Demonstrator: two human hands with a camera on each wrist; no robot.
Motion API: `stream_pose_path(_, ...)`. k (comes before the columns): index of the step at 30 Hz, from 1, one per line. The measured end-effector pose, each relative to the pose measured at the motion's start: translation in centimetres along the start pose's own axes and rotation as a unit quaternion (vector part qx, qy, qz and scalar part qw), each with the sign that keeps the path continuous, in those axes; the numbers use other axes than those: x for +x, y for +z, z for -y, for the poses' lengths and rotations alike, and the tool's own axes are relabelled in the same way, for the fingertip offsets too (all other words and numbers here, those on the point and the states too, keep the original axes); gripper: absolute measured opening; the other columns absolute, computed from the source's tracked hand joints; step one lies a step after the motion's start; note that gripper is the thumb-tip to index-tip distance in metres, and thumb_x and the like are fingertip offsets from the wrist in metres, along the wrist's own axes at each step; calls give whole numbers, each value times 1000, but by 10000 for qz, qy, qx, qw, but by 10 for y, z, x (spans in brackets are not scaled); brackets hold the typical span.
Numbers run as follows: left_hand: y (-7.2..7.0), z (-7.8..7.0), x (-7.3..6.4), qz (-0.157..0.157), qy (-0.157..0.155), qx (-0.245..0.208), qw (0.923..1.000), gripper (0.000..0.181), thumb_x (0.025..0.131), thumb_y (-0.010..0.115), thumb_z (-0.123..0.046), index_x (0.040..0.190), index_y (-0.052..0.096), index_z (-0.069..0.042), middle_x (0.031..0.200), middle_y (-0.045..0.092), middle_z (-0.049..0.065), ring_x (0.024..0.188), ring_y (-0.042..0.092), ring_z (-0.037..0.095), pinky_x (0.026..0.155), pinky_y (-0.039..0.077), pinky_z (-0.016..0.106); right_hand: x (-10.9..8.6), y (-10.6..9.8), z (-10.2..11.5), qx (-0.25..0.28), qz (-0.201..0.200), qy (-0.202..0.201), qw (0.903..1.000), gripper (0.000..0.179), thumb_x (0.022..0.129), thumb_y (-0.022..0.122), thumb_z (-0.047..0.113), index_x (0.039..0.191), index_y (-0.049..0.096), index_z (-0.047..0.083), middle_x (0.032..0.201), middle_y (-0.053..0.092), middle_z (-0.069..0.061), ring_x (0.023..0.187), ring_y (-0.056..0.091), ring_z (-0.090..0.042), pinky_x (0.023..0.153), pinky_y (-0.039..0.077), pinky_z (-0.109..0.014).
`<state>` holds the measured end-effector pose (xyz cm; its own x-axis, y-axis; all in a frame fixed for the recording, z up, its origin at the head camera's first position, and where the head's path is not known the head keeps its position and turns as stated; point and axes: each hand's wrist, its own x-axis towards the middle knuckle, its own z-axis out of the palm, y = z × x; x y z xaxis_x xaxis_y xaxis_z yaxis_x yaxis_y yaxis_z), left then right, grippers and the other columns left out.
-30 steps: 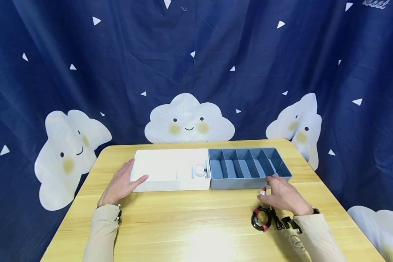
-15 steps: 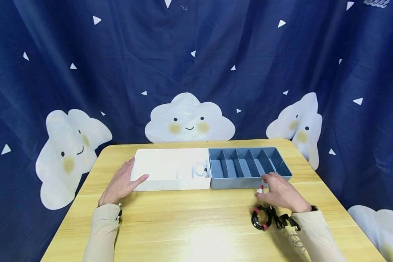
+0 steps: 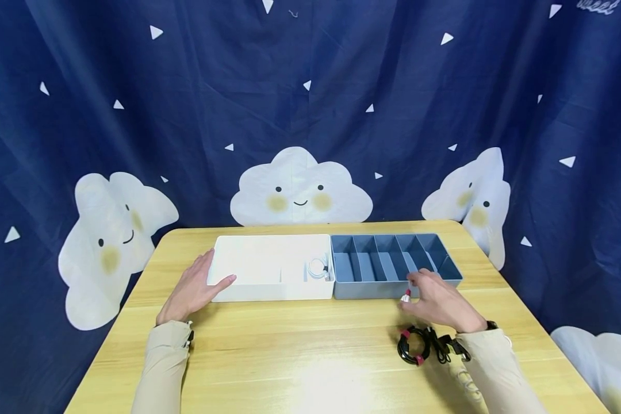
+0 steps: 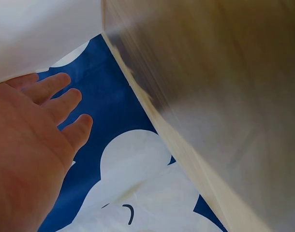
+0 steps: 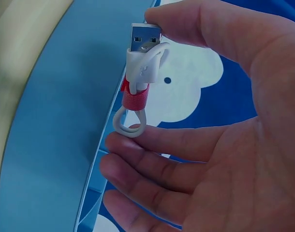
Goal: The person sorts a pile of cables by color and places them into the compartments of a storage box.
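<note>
In the head view my right hand (image 3: 442,300) is at the front wall of the blue-grey divided box (image 3: 372,290). It pinches a short white USB cable (image 5: 138,72), bound with a red strap (image 5: 136,98), between thumb and fingertips. The metal plug points toward the thumb; the cable's loop lies at the fingers. My left hand (image 3: 192,290) rests at the left end of the white box (image 3: 274,293), thumb over the front edge and fingers along its side. From the left wrist view, the fingers (image 4: 55,92) look extended. A coiled white cable (image 3: 318,268) lies in the white box's right compartment.
On the wooden table (image 3: 290,351), a black cable coil (image 3: 413,345) with red straps lies in front of my right hand. A smaller black cable (image 3: 437,345) and a pale coiled cable (image 3: 468,382) lie partly by my right sleeve. A blue curtain (image 3: 300,115) hangs behind.
My right hand has moved a little left along the blue-grey box's front, carrying the white USB cable. My left hand has stayed on the white box.
</note>
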<state>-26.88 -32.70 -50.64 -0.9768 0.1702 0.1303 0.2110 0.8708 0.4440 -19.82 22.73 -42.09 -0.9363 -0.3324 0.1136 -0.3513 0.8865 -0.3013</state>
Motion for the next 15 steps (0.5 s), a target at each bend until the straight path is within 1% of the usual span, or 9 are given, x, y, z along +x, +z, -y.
stream_pose_path(4,-1,0,0,27,-36,-20,10000,108,95,56,-72,166,12,-3,172,20,22,158,20,47,128,17,65,3,0,2,43,42,-26,10000,47,82,79,31,113,69,-3,108,70,-14,98,66,-29,80,58,-47)
stream_pose_path(10,-2,-1,-1,94,-130,-37,9999,110,94,55,-73,165,12,-1,173,18,23,158,18,48,128,15,65,8,0,6,-12,92,7,10000,52,83,81,33,116,68,-4,110,70,-14,100,66,-27,83,57,-47)
stream_pose_path(15,-2,-1,-1,102,-119,-26,9999,110,94,55,-73,166,11,-2,173,17,22,158,18,48,128,16,64,13,0,9,-87,128,23,9999,50,82,82,35,113,68,-2,108,69,-12,98,64,-25,83,57,-45)
